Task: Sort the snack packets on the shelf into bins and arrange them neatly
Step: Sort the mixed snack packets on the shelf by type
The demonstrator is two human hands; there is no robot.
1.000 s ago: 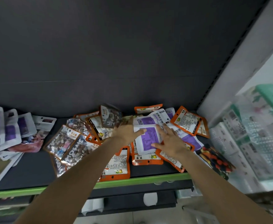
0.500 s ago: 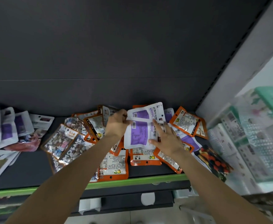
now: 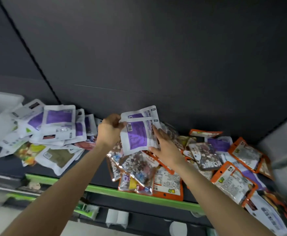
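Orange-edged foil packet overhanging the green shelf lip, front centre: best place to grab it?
Pinch the orange-edged foil packet by its bottom edge, coming from the front: that edge juts past the green shelf lip, while transparent packets overlap its left side.

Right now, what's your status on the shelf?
Left hand pinching two purple packets. Right hand flat against their edge. White bin far left; loose packets heaped between.
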